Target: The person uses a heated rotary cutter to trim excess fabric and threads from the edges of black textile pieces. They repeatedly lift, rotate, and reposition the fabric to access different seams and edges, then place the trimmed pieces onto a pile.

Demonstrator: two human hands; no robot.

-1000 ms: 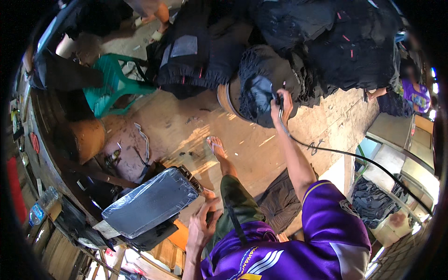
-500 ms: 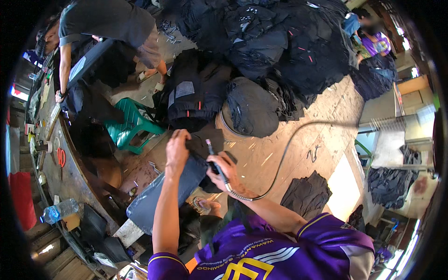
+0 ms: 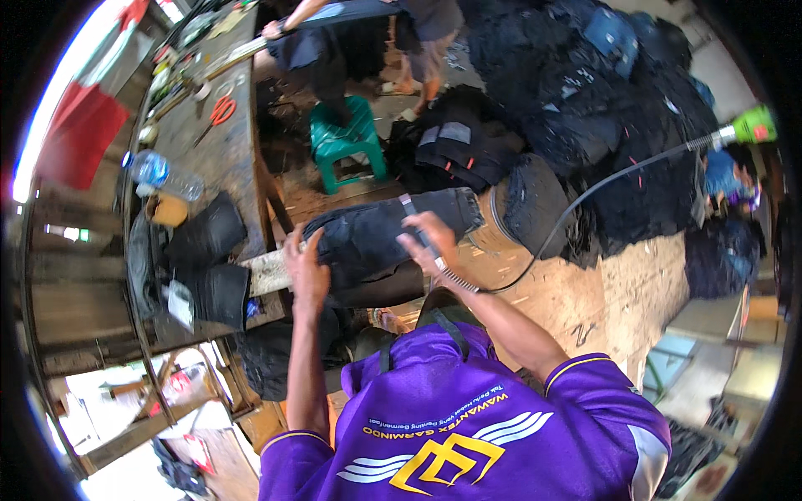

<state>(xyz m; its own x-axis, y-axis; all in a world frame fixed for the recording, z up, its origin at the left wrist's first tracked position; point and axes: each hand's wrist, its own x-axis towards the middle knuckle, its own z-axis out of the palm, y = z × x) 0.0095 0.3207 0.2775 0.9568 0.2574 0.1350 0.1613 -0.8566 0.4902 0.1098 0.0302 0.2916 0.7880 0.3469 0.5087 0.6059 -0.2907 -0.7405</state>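
Note:
A dark denim garment piece (image 3: 376,238), apparently a trouser leg, is stretched over a pale board (image 3: 269,273) that juts from the workbench. At the garment's left end, my left hand (image 3: 307,275) rests on the cloth with fingers spread. My right hand (image 3: 436,244) is closed around a slim flex-shaft rotary tool (image 3: 422,230), held over the middle of the cloth. Its tip rises at the garment's far edge; whether it touches the denim I cannot tell. A black cable (image 3: 535,259) runs from the tool to a green motor unit (image 3: 754,125).
The workbench (image 3: 188,134) on the left bears orange scissors (image 3: 221,110) and a plastic bottle (image 3: 167,175). Beyond the garment are a green stool (image 3: 347,138), a round bin (image 3: 493,219) and heaped dark clothes (image 3: 576,108). Another person's arm (image 3: 296,15) reaches over the bench.
My view has swung, so the bench and garment appear turned. The left hand has shifted from the garment's far end to its end near the bench. The right hand still holds the tool.

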